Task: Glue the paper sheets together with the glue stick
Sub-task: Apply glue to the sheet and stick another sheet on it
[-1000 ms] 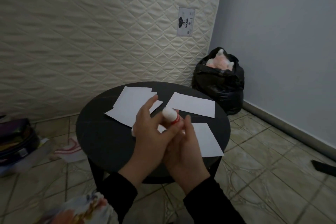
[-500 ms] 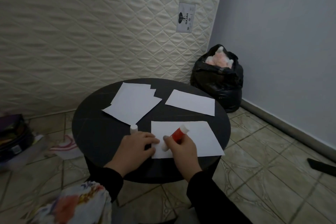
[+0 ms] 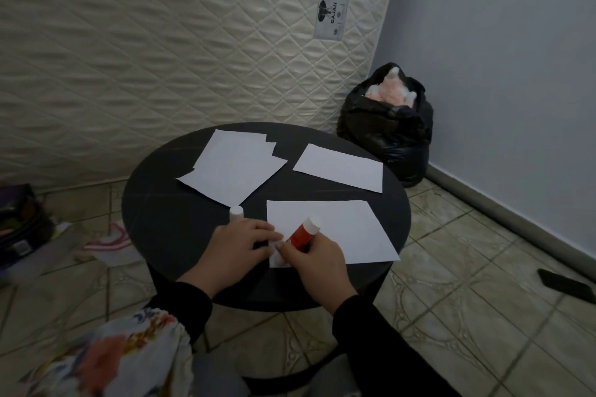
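Note:
A round black table (image 3: 161,203) carries white paper sheets. The nearest sheet (image 3: 338,229) lies at the front right. My right hand (image 3: 317,259) grips a red glue stick (image 3: 303,234), tilted with its tip down on that sheet's near left corner. My left hand (image 3: 240,243) rests on the sheet's left edge, fingers pressing it down. The white glue cap (image 3: 236,213) stands on the table just beyond my left hand. A pile of overlapping sheets (image 3: 232,167) lies at the back left and a single sheet (image 3: 342,167) at the back right.
A quilted mattress (image 3: 161,42) leans against the wall behind the table. A full black bin bag (image 3: 390,129) sits in the corner at the right. A dark phone-like object (image 3: 567,285) lies on the tiled floor at the right, and bags and clutter (image 3: 25,229) at the left.
Both hands came down from above the table to the nearest sheet. The glue stick went from held upright between them to tilted onto the sheet's corner, and has barely moved since half a second ago.

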